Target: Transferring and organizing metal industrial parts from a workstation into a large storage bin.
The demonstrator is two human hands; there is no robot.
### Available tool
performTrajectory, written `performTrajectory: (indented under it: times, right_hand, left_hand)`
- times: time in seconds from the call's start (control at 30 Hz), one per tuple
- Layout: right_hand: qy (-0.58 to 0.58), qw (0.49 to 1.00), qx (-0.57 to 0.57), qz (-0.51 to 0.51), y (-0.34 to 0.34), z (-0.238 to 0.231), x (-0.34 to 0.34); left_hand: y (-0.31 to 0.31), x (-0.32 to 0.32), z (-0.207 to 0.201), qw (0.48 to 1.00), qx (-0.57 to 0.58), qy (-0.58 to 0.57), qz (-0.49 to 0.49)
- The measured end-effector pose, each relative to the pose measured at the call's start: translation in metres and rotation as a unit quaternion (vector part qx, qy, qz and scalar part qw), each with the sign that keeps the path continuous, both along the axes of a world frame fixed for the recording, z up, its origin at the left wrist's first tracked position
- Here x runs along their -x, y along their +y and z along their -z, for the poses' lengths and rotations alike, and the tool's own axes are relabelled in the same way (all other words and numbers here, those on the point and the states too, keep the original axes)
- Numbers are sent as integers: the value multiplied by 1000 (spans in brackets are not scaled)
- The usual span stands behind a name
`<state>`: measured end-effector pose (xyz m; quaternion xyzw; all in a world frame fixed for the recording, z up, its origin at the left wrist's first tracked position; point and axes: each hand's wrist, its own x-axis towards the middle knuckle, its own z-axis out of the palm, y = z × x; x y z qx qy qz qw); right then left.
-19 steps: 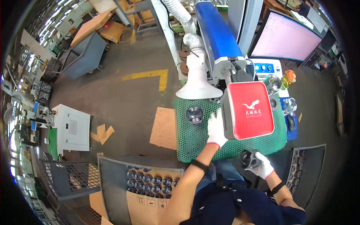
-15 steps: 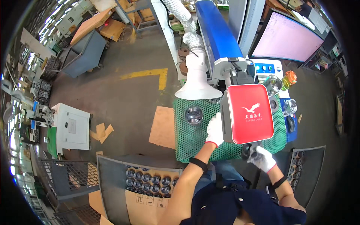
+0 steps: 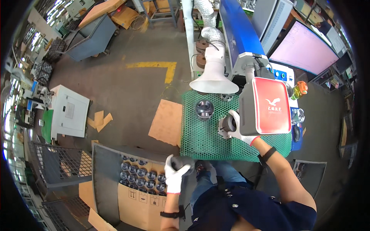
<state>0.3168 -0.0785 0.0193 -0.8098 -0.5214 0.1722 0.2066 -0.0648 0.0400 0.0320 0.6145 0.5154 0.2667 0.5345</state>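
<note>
My left hand [image 3: 174, 178], in a white glove, grips a dark round piston [image 3: 182, 164] beside the cardboard box [image 3: 140, 204] of pistons. My gloved right hand [image 3: 239, 130] has its fingers round another piston [image 3: 228, 123]. That piston is at a small metal fixture [image 3: 223, 133] on the green perforated mat [image 3: 200, 142], just left of the red-topped machine head [image 3: 273, 106]. A third piston [image 3: 204, 110] stands on the mat, farther left. The machine head hides the mat beneath it.
A white funnel-shaped hood [image 3: 214, 81] hangs over the mat's far edge, by the blue machine arm [image 3: 244, 30]. A monitor [image 3: 304, 48], an orange-capped bottle [image 3: 300, 90] and a glass jar [image 3: 297, 115] are at right. Flat cardboard [image 3: 166, 121] sits left of the mat.
My left hand has swung from the mat down to the box and now holds a piston. My right hand has carried its piston from the mat's front edge up to the fixture.
</note>
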Motion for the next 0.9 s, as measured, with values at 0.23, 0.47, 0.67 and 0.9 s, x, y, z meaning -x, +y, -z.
performTrajectory:
  times: [0.23, 0.47, 0.67, 0.9]
  right_hand:
    - [14, 999, 34, 37, 19, -4, 2]
    - [-128, 990, -30, 46, 30, 8, 7]
    - [-103, 994, -32, 28, 29, 9, 7]
    - [-159, 982, -69, -70, 37, -21, 6]
  left_hand:
    - [-58, 80, 22, 943, 257, -144, -154]
    - [-49, 22, 2, 969, 238, -63, 33]
    - [-48, -3, -1, 955, 261, -124, 68]
    - [-42, 29, -30, 983, 95, 130, 83]
